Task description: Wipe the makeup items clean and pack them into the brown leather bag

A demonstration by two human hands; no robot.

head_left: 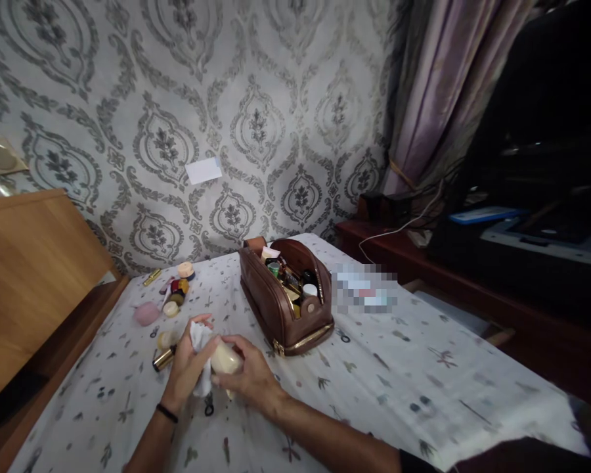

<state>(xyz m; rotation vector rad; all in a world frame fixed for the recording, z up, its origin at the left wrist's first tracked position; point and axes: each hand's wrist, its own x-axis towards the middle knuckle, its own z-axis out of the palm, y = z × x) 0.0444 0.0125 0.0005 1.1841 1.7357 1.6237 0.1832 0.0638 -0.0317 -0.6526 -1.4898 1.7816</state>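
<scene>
My left hand, with a dark band at the wrist, is closed on a crumpled white cloth. The cloth lies against one side of a cream-coloured cosmetic container. From the other side, my right hand grips this container, its fingers around it. Part of the container is hidden by both hands. Just left of my left hand lie a gold and black tube and a small yellowish jar. Beyond my hands stands an unzipped brown leather toiletry bag, filled with small bottles and jars.
Farther left on the patterned bedspread are a pink puff-like item, several small jars and a gold tube. A blurred-out item lies right of the bag. A wooden panel borders the left; a dark red cabinet stands right.
</scene>
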